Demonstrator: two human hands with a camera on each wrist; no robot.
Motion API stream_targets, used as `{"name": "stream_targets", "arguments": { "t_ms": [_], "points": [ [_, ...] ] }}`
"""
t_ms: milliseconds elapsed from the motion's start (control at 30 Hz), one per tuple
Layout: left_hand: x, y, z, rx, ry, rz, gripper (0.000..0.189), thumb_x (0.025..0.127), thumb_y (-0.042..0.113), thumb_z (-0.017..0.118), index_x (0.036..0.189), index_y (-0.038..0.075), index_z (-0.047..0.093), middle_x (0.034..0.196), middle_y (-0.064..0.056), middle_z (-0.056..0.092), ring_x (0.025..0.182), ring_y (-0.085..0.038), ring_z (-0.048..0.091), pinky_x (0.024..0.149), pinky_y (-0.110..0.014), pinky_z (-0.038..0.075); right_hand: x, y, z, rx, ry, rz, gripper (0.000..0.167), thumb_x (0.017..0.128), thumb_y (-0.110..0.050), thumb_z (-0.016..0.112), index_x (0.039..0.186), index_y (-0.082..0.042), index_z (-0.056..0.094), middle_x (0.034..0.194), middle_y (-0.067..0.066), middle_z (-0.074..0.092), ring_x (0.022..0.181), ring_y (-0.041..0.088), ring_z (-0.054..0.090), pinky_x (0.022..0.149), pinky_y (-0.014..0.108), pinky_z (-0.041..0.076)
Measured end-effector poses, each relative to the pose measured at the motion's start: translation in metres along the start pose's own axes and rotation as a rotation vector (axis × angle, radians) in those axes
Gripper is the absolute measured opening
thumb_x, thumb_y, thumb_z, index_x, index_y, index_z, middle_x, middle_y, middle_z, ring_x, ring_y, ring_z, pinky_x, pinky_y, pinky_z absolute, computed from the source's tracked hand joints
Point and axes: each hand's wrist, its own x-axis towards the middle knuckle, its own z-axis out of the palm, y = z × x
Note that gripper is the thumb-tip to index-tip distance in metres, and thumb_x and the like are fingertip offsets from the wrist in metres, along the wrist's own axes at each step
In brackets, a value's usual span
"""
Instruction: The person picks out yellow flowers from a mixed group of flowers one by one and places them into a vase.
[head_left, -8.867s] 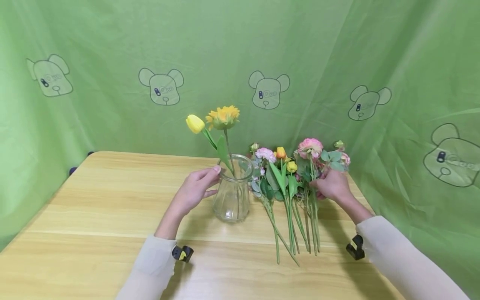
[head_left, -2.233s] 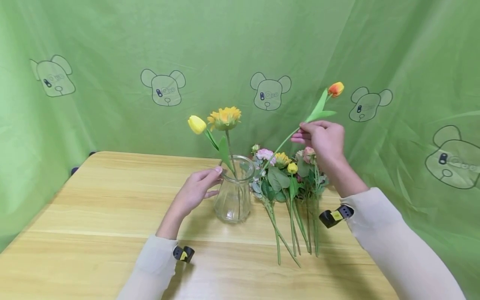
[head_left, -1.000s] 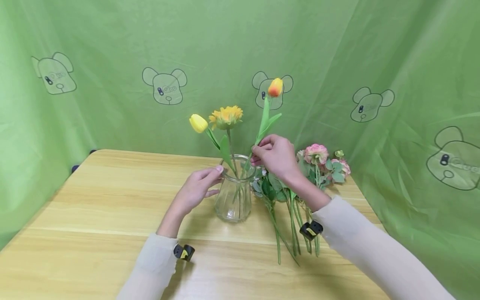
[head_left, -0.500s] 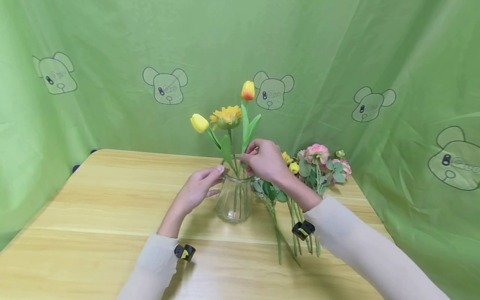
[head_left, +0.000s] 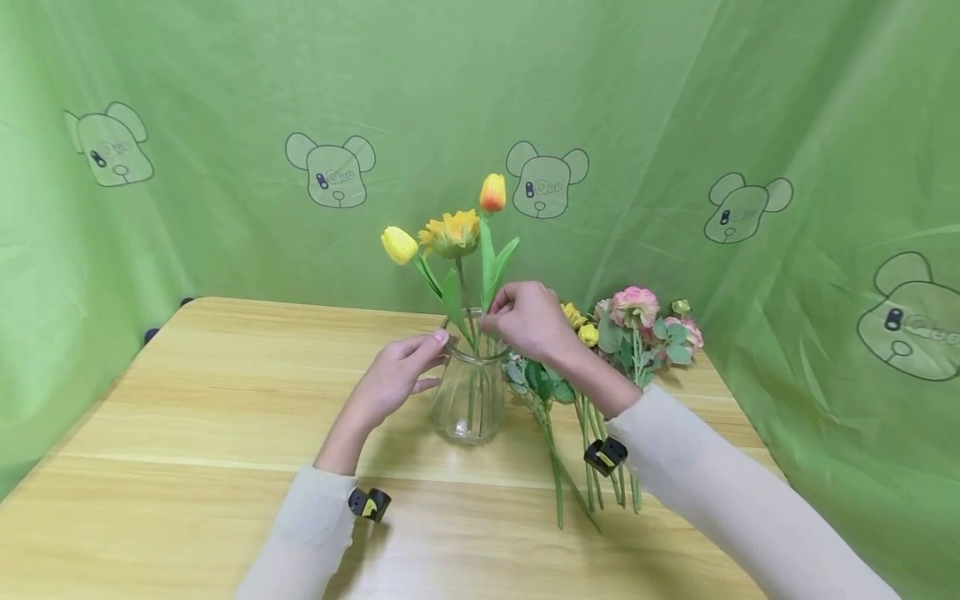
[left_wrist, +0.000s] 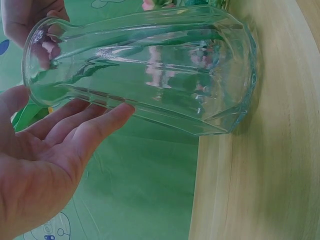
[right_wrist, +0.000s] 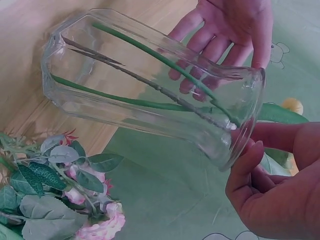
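Observation:
A clear glass vase (head_left: pixel 456 408) stands upright on the wooden table. It holds a yellow tulip (head_left: pixel 399 246), an orange-yellow sunflower (head_left: pixel 453 235) and an orange tulip (head_left: pixel 492 192). My right hand (head_left: pixel 531 321) pinches the orange tulip's stem at the vase mouth, with its lower stem inside the glass. In the right wrist view, two green stems (right_wrist: pixel 150 52) and a brown one run down inside the vase. My left hand (head_left: pixel 392 375) touches the vase's left side with nearly straight fingers (left_wrist: pixel 92 131), its thumb at the rim.
Right of the vase lies a pile of artificial flowers, with a pink bloom (head_left: pixel 633 307), a small yellow bud (head_left: pixel 588 336) and several green stems (head_left: pixel 558 483) pointing to the front. My right forearm passes over it. A green curtain (head_left: pixel 420 75) hangs behind the table.
My right hand has lifted the orange tulip from the pile, carried it left and lowered its stem into the vase. The bloom sits slightly lower than half a second ago. My left hand stayed put.

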Motion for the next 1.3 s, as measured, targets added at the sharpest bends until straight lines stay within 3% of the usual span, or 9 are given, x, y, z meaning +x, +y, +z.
{"name": "stream_targets", "arguments": {
  "t_ms": [333,800,1300],
  "points": [
    [0.0,0.0,0.0,0.006,0.004,-0.007,0.065,0.104,0.053,0.049,0.143,0.001,0.054,0.15,-0.016,0.053,0.139,-0.032,0.052,0.105,-0.042,0.056,0.0,0.002,-0.001,-0.018,0.0,-0.017,0.023,0.088,-0.017,0.076,0.107,-0.005,0.07,0.095,0.009,0.075,0.084,0.029,0.071,0.064,0.029,0.058],
    [0.0,0.0,0.0,0.008,-0.002,0.0,0.067,0.103,0.055,0.05,0.144,0.002,0.054,0.151,-0.015,0.052,0.14,-0.032,0.051,0.105,-0.041,0.056,0.005,0.005,-0.007,-0.006,0.031,0.02,0.037,0.092,-0.019,0.074,0.122,-0.003,0.062,0.092,0.013,0.069,0.064,0.017,0.058,0.053,0.026,0.052],
    [0.001,-0.002,0.0,0.007,0.003,-0.001,0.066,0.103,0.055,0.049,0.143,0.001,0.054,0.151,-0.016,0.051,0.14,-0.033,0.051,0.104,-0.041,0.056,0.003,0.016,-0.013,-0.007,0.037,0.002,0.032,0.095,-0.018,0.069,0.124,-0.005,0.065,0.094,0.015,0.072,0.069,0.021,0.062,0.053,0.026,0.051]
  ]
}}
